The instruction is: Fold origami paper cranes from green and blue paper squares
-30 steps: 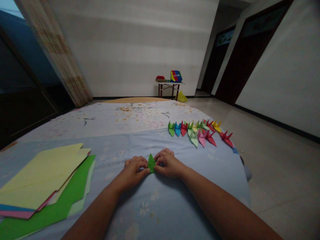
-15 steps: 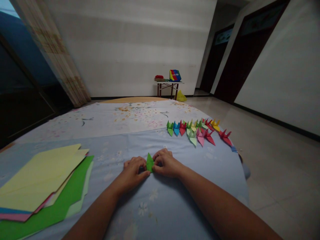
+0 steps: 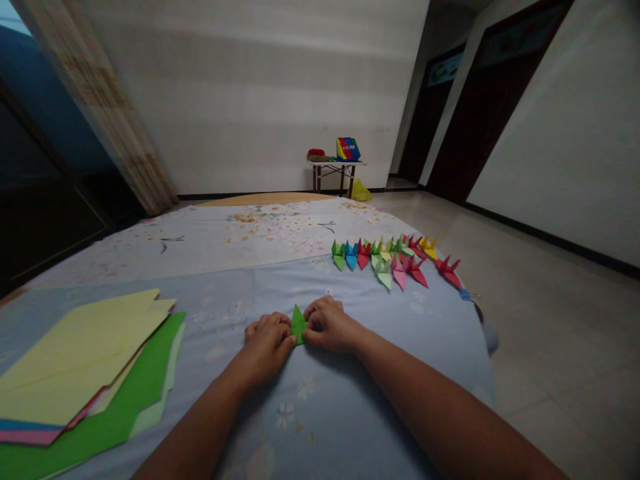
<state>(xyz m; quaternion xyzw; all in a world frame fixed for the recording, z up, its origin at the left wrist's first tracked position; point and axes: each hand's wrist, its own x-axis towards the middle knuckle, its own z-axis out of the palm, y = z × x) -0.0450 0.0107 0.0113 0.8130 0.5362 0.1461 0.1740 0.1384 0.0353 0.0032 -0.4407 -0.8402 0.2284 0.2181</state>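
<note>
A small piece of folded green paper (image 3: pixel 299 325) lies on the blue floral cloth, its pointed tip facing away from me. My left hand (image 3: pixel 270 339) pinches its left edge, thumb near the bottom corner. At the right edge, my right hand (image 3: pixel 330 325) grips the paper with thumb and fingers closed. Fingertips cover parts of both sides, so the lower folds are partly hidden.
Several folded paper cranes (image 3: pixel 383 259) in many colours stand at the right of the round table (image 3: pixel 280 283). A stack of coloured paper sheets (image 3: pixel 80 353) lies at the left. A small side table (image 3: pixel 335 164) with a colourful bag (image 3: pixel 348 149) stands by the far wall.
My left thumb has shifted up along the green paper's left edge, baring more of its lower part. The right hand keeps its hold. The view has shifted slightly.
</note>
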